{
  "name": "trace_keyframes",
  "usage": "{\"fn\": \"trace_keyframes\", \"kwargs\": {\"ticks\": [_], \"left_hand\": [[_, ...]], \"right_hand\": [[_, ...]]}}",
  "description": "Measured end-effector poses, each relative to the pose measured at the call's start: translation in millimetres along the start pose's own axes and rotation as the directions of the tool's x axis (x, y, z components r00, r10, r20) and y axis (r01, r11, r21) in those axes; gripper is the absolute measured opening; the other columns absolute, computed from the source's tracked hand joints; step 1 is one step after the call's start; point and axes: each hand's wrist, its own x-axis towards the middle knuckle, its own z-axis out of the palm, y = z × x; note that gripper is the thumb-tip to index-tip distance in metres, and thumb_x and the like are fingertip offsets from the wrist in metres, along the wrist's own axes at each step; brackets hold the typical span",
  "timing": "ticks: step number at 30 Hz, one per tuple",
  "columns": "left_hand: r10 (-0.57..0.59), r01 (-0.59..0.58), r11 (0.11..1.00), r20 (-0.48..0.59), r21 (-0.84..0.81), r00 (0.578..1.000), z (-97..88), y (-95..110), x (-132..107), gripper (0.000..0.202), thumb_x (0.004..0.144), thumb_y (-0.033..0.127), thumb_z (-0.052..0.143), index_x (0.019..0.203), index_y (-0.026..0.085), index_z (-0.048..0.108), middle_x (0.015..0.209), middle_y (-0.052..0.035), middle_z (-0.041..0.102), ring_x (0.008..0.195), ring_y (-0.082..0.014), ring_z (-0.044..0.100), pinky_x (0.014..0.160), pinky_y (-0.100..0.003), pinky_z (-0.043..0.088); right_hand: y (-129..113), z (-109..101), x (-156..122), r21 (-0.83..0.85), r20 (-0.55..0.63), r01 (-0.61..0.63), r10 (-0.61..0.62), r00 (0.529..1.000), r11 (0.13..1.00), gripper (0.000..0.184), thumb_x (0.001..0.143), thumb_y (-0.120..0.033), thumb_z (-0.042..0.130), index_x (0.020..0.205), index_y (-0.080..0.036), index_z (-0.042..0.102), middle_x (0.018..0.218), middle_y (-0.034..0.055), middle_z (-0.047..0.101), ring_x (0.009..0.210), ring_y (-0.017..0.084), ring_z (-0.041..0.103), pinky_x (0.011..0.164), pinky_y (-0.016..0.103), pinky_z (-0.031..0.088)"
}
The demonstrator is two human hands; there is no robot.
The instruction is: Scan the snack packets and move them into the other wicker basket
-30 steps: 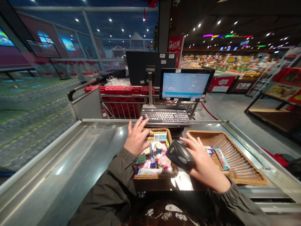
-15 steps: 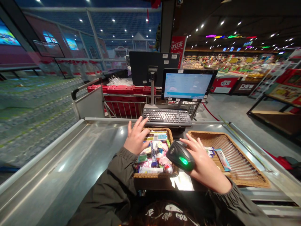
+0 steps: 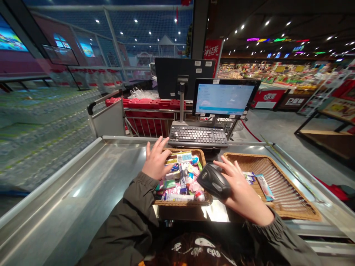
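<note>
The left hand (image 3: 155,159) is hanging open, palm down, with its fingers spread wide, and it is holding nothing. It is over the left side of a full basket (image 3: 181,203), and that basket is packed with small packs (image 3: 177,183) and a white tube (image 3: 177,197). (I cannot tell if the palm is touching them.)

The right hand (image 3: 242,190) is gripping a black scanner (image 3: 213,181), with its fingers curling over the top. The scanner is hanging over the right corner of the full basket.

Just beside it, a second basket (image 3: 288,186) is holding a few packs (image 3: 263,186) at its left end.

Both baskets are sitting on a steel counter (image 3: 72,184). Past them, a keyboard (image 3: 198,136) is lying under a bright screen (image 3: 223,98), and a red cart (image 3: 146,118) is standing behind.
</note>
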Motion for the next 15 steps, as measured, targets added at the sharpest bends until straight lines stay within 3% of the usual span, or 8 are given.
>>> {"fn": "trace_keyframes", "kwargs": {"ticks": [9,15], "left_hand": [[-0.165,0.163,0.986,0.053,0.029,0.985,17.9,-25,-23,0.017,0.073,0.028,0.07,0.087,0.02,0.063,0.152,-0.0133,0.041,0.144,-0.0349,0.029,0.115,-0.067,0.013],[-0.364,0.358,0.931,0.1,0.076,0.926,45.4,-45,-36,0.016,0.073,0.033,0.069,0.077,0.019,0.062,0.147,-0.0135,0.048,0.14,-0.0365,0.035,0.114,-0.069,0.016]], "right_hand": [[0,7,5,0.035,0.036,0.001,-0.002,0.999,0.999,0.041,0.081,-0.027,0.059,0.122,-0.018,0.061,0.143,0.0176,0.049,0.144,0.039,0.027,0.111,0.071,0.022],[-6,13,12,0.059,0.023,0.026,-0.028,0.999,0.998,0.044,0.081,-0.024,0.058,0.124,-0.019,0.06,0.142,0.0164,0.049,0.145,0.037,0.026,0.114,0.069,0.018]]}}
